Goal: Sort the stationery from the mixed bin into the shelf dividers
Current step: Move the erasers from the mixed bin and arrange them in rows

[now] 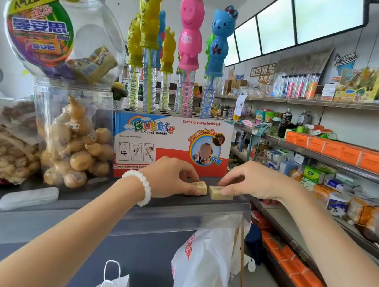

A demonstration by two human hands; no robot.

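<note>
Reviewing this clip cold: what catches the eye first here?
The tall animal-shaped bubble wands in yellow, pink and blue, standing in the Bubble box at centre. Just in front of it, the left hand and right hand each pinch a small beige eraser side by side on the shelf edge.

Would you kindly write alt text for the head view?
Two hands each pinch a small beige eraser, left hand on the left eraser, right hand on the right eraser, side by side on a shelf before a bubble-wand box.
</note>
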